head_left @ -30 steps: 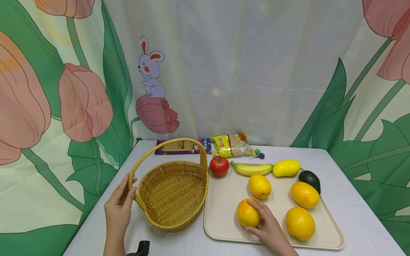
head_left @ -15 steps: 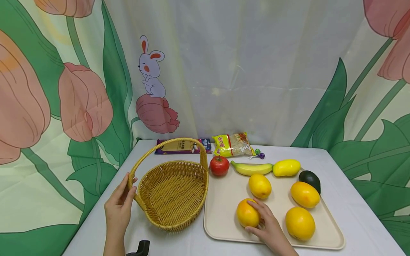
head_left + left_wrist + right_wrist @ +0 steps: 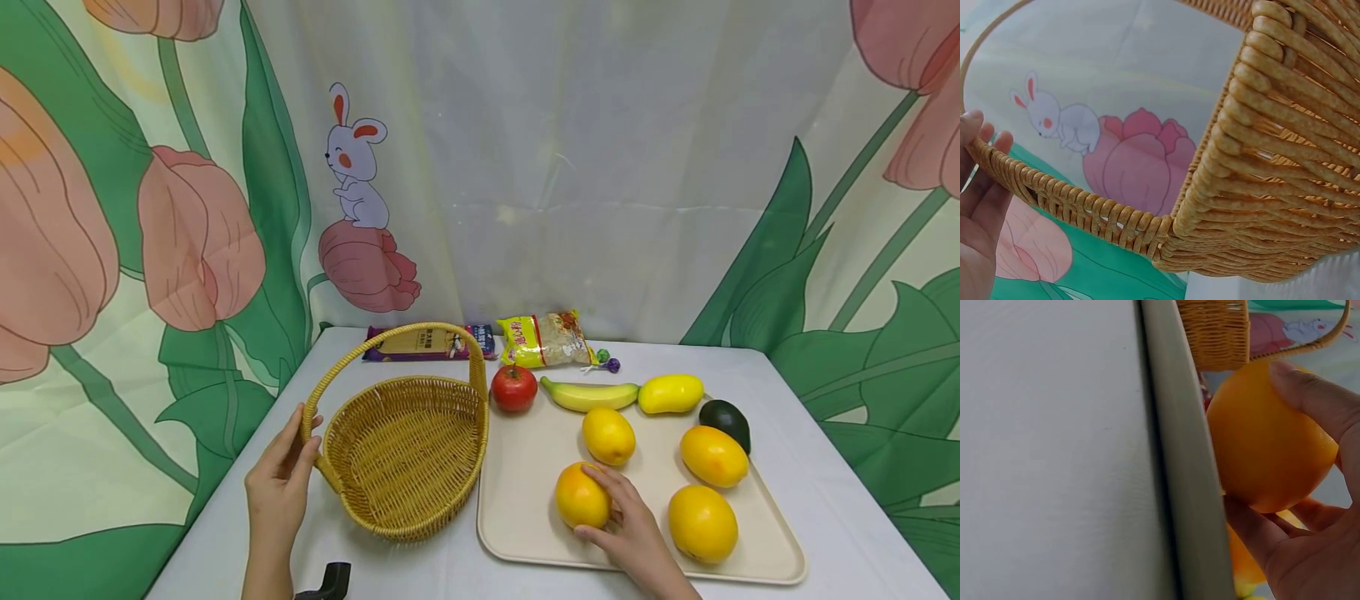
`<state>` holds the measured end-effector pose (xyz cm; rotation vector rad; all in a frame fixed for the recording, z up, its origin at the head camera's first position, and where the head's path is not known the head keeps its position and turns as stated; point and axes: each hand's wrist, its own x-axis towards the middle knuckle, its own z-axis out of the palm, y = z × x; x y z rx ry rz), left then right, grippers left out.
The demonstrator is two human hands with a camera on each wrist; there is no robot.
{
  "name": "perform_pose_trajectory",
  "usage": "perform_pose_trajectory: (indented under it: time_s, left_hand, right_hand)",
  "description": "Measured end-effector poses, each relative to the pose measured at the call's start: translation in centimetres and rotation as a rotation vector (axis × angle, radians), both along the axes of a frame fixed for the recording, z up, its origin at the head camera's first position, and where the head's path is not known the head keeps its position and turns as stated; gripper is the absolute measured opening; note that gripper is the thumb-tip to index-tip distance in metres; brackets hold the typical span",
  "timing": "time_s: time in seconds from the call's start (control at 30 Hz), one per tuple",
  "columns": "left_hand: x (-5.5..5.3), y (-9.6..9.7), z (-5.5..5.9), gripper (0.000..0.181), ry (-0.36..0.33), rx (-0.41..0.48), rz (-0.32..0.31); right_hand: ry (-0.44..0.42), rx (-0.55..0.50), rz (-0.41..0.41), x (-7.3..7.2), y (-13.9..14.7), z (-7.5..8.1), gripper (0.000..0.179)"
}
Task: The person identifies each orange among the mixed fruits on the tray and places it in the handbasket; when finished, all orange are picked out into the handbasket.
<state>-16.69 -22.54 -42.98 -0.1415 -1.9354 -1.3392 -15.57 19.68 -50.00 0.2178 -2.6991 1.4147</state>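
Note:
My left hand pinches the handle of a woven wicker basket at its left side, thumb and fingers on either side of the rim-like band. The basket stands on the table with nothing in it. Over the tray, my right hand grips an orange between thumb and fingers. In the right wrist view the orange sits just beyond the tray's edge, thumb on one side, fingers on the other. Whether it touches the tray is hard to tell.
On the beige tray lie a lemon, tomato, banana, yellow mango, avocado, orange-yellow fruit and another orange. Behind are snack packs, lollipops. A black object is at the front.
The orange in my right hand has shifted very slightly up in the head view, with the hand. My left hand and the basket have stayed put.

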Motion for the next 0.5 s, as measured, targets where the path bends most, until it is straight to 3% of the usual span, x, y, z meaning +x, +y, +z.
perform_pose_trajectory:
  time_s: [0.2, 0.5]
  left_hand:
    - [0.0, 0.0, 0.0, 0.053, -0.006, -0.016, 0.016]
    - [0.0, 0.0, 0.2, 0.054, -0.002, -0.027, 0.02]
  right_hand:
    - [0.091, 0.029, 0.006, -0.6, -0.2, 1.5, 0.072]
    - [0.182, -0.018, 0.089, -2.4, -1.4, 4.9, 0.071]
